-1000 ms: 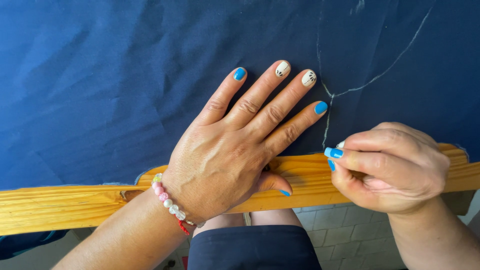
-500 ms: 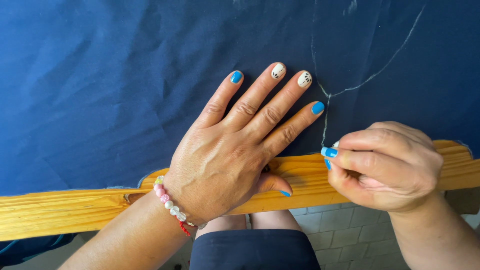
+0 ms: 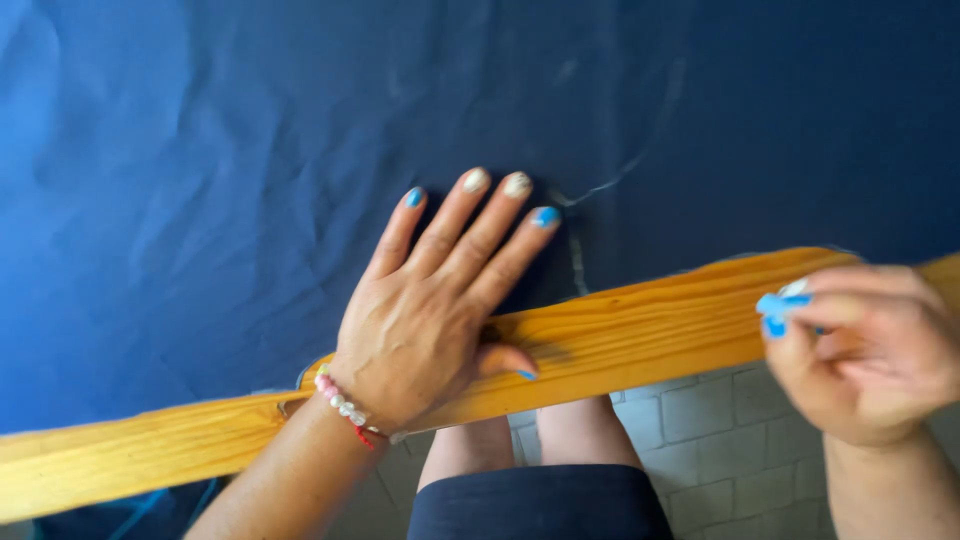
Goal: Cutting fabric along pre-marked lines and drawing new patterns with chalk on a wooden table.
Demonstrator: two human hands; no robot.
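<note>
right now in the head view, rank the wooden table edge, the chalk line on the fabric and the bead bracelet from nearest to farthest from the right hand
From the right hand:
1. Wooden table edge: directly beside the hand, touching or almost.
2. Chalk line: up and to the left, on the navy fabric, by the left hand fingertips.
3. Bead bracelet: farthest left, on the left wrist.

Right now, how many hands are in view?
2. The left hand lies flat on the dark blue fabric and over the wooden table edge. The right hand is off the fabric at the right, fingers curled.
</note>
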